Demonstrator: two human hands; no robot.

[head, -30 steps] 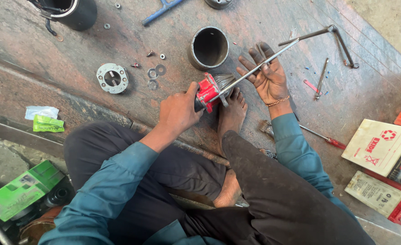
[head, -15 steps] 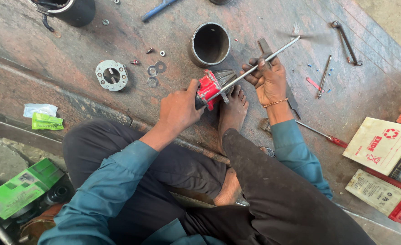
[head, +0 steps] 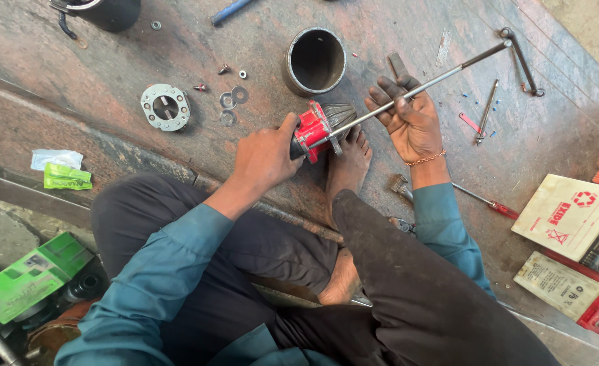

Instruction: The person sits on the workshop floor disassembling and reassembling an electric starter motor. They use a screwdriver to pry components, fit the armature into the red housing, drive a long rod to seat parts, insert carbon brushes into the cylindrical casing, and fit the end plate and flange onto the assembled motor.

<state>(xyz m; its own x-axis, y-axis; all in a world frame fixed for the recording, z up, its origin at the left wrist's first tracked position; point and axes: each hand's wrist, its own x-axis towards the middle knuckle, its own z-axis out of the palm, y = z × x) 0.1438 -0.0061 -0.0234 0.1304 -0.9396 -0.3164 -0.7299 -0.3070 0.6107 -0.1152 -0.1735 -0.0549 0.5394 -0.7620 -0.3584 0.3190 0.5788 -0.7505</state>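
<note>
Centrally, person sits on a stained metal floor (head: 177, 149), one bare foot (head: 347, 159) under the work. Steel cylinder (head: 315, 61) stands open-end up at top centre. Red motor part (head: 316, 129) sits mid-frame, just above the foot; left hand (head: 265, 156) has fingers wrapped round its rear end. Long metal rod (head: 414, 91) runs from the part to the upper right; right hand (head: 411, 122) has fingers curled round it. Round flange plate (head: 166, 106) lies upper left, washers (head: 233, 98) beside it.

Left hand (head: 267, 154) curled in a firm grip, right hand (head: 411, 122) palm-up, fingers loosely bent.
</note>
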